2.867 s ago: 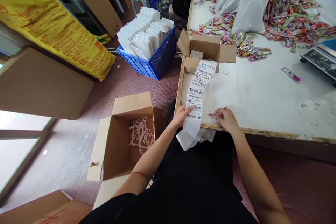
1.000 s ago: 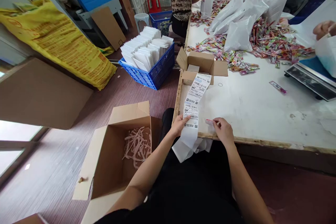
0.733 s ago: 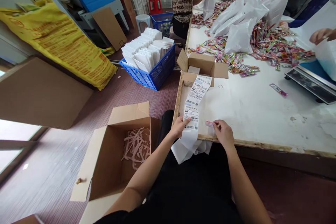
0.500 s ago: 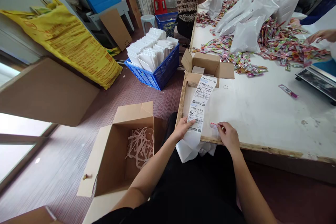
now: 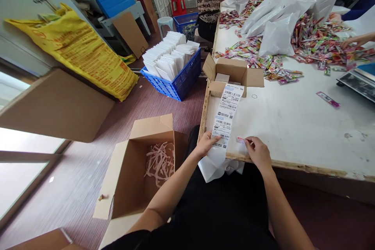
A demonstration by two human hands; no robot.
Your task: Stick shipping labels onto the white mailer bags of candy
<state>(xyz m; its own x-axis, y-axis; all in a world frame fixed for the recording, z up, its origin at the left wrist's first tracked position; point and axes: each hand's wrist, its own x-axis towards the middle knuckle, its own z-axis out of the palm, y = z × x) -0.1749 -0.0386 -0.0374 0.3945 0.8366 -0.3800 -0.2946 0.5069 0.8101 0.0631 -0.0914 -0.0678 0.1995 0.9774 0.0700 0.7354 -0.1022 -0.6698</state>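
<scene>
A long strip of printed shipping labels [image 5: 227, 114] runs from a small open cardboard box [image 5: 233, 73] down the white table [image 5: 293, 125] and hangs over its near edge. My left hand [image 5: 206, 143] pinches the strip at the table edge. My right hand [image 5: 258, 153] rests on the edge beside it, fingers closed on a small pink-and-white piece [image 5: 240, 140] that lies on the table.
An open carton with paper shreds [image 5: 146, 168] stands on the floor at my left. A blue crate of white bags [image 5: 172, 62] sits beyond it. Candy packets [image 5: 310, 43], white bags [image 5: 278, 33] and a scale [image 5: 356, 80] fill the far table. Other people work there.
The view has shifted slightly. My hands stay at the table edge, the left holding the label strip, the right on the small pink piece; people at the far end keep moving bags.
</scene>
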